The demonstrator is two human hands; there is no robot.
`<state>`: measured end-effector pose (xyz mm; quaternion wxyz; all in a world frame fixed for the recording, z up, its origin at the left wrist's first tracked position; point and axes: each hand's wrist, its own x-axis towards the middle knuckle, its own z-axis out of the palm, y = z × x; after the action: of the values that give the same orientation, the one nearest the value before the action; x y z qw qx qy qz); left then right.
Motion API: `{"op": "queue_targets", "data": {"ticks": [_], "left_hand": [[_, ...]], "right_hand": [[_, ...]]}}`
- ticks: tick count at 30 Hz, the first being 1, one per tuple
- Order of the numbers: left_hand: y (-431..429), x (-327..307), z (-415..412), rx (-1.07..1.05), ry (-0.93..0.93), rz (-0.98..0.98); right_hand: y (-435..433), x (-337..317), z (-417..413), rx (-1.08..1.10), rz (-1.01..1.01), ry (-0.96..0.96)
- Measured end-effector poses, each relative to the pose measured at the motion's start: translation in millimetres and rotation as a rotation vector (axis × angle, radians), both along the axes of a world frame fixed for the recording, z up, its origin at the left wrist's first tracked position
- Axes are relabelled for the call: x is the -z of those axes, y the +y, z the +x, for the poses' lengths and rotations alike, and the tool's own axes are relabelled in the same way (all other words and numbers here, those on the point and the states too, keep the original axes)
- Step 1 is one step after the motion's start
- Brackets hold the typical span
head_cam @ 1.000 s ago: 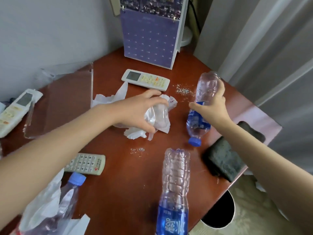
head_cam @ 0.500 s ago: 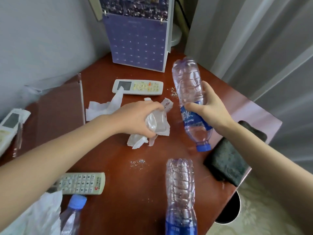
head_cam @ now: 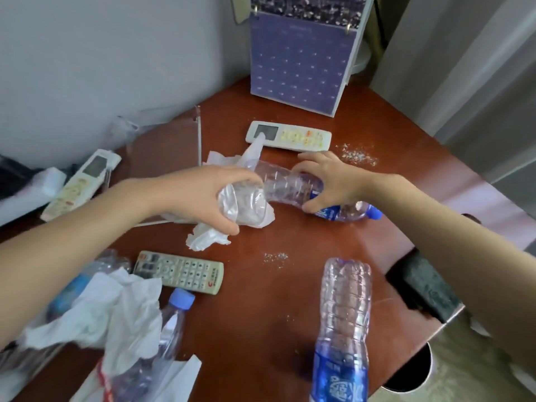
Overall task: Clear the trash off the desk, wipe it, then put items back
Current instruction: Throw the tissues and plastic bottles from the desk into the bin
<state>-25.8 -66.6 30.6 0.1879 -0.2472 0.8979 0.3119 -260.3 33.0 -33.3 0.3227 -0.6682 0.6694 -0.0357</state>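
while left hand [head_cam: 200, 192] clenches crumpled plastic [head_cam: 246, 206], right hand [head_cam: 333, 181] grasps bottle [head_cam: 287, 184] mid-body, fingers [head_cam: 309, 158] over top

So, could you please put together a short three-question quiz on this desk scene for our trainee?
1. True or false: the right hand grips a clear bottle that lies on its side.
2. What does the left hand grip? A) crumpled plastic B) a remote C) a dark cloth
3. Which item stands upright at the back of the desk?

Key: 1 true; 2 A; 3 the purple calendar.
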Motion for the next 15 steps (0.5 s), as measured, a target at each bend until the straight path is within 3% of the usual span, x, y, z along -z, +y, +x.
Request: {"op": "queue_targets", "data": {"ticks": [5,15], "left_hand": [[1.4,10.3,10.4,0.005,-0.019,-0.031],[1.3,-6.6,40.0,-0.08,0.005,-0.034]], "right_hand": [[-6.7,-7.3,18.9,-0.034,0.097,-0.082],[-24.3,-4.4,52.3,0.001,0.058,-0.034]]}}
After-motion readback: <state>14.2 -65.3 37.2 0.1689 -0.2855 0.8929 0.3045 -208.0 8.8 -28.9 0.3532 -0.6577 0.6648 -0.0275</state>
